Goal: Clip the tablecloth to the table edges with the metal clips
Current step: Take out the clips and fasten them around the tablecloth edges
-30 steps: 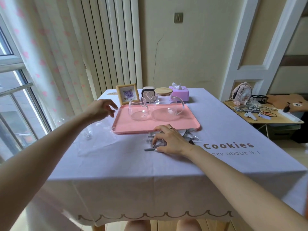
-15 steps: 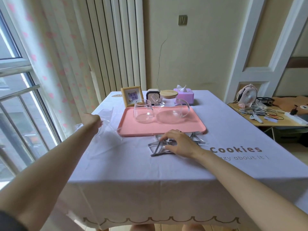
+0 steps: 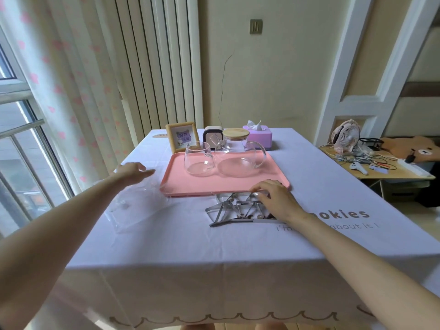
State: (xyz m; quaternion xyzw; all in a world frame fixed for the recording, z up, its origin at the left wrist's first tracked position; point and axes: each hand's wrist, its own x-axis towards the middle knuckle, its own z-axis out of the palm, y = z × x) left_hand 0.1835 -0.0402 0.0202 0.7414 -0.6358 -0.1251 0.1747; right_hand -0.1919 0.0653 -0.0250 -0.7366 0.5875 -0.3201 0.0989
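A pale lilac tablecloth [image 3: 190, 248] covers the table and hangs over its front edge. Several metal clips [image 3: 234, 210] lie in a heap on the cloth, just in front of the pink tray [image 3: 226, 184]. My right hand [image 3: 276, 201] lies over the right side of the heap, fingers curled onto the clips by the tray's front rim. My left hand [image 3: 133, 170] hovers with straight fingers over a clear plastic bag [image 3: 135, 206] at the table's left side, holding nothing.
The pink tray carries a glass cup [image 3: 198, 160] and a glass teapot [image 3: 238, 158] with a wooden lid. Behind stand a photo frame [image 3: 182, 136], a small clock [image 3: 212, 135] and a purple tissue box [image 3: 258, 136]. A side table [image 3: 392, 172] with a fan stands right.
My left hand has moved from the tray's left corner out toward the table's left edge, then back over the plastic bag. My right hand shifted slightly right on the clips.
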